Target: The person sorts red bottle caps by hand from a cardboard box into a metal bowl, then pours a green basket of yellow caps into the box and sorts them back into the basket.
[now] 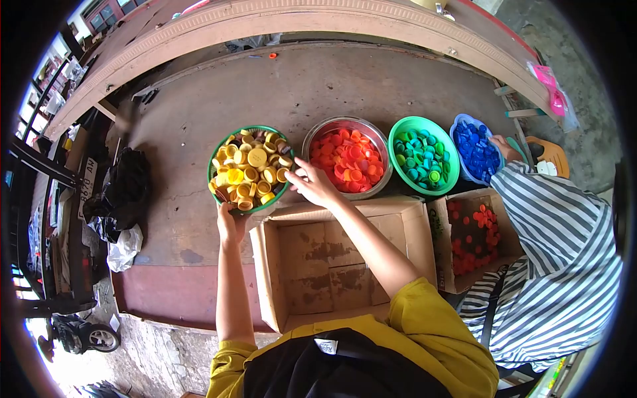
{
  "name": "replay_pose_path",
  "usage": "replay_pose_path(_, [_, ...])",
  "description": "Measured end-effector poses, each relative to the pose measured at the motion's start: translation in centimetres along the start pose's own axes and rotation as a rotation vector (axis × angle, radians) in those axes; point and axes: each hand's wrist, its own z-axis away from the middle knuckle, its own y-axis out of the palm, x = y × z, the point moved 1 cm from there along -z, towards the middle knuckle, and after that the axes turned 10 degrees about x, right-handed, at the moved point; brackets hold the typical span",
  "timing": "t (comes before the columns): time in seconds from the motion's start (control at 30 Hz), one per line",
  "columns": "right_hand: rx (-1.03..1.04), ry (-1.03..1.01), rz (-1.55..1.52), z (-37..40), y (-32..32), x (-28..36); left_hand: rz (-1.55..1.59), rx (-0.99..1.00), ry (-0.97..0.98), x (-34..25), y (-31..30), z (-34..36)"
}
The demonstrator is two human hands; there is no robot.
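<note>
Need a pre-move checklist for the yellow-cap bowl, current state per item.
1. Left hand grips yellow-cap bowl rim: ok.
2. Right hand holding that bowl: cannot tell, fingers lie at its right edge.
3. Cardboard box open, empty: ok.
4. Clearance to red-cap bowl: not ok, close beside.
5. Co-worker's hand clear, at blue-cap bowl: ok.
</note>
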Motion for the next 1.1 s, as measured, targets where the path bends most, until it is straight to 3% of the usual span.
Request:
replay_pose_path(0.2, [-0.044,-0.147,0.0,-0.4,0.7,3.0,-0.066,0.034,0.141,-4.2,2.2,2.0])
replay_pose_path(0.4, [-0.056,-0.294,-0.159,3.9,3.7,7.8,-0.098,0.017,0.246,-8.2,4.1,8.7])
replay_pose_path(0.53, [0.097,-0.104,-0.459,7.7,3.6,9.6,-0.03,-0.004,0.208,-8.4,4.8,13.7])
replay_pose_path(0.63, [0.241,-0.064,-0.502,11.0,2.4,10.1,-0.019,0.04,0.218,-7.2,8.1,17.1])
replay_pose_path(0.77, [0.187,0.035,-0.47,16.9,-0.3,8.7,-0.085,0.054,0.162,-3.3,11.3,19.4])
replay_pose_path(0.87, [0.117,0.095,-0.666,20.6,-2.9,4.4,-0.659,0.179,0.398,1.4,11.3,19.7])
replay_pose_path(0.93, [0.055,0.115,-0.726,22.6,-4.3,1.5,-0.806,0.287,0.442,4.5,11.7,19.5])
replay_pose_path(1.07, [-0.11,0.192,-0.814,26.0,-5.3,-2.2,-0.576,0.503,0.084,8.7,11.5,18.5])
replay_pose_path(1.1, [-0.143,0.21,-0.827,26.4,-5.2,-2.8,-0.64,0.534,0.114,9.2,11.5,18.3])
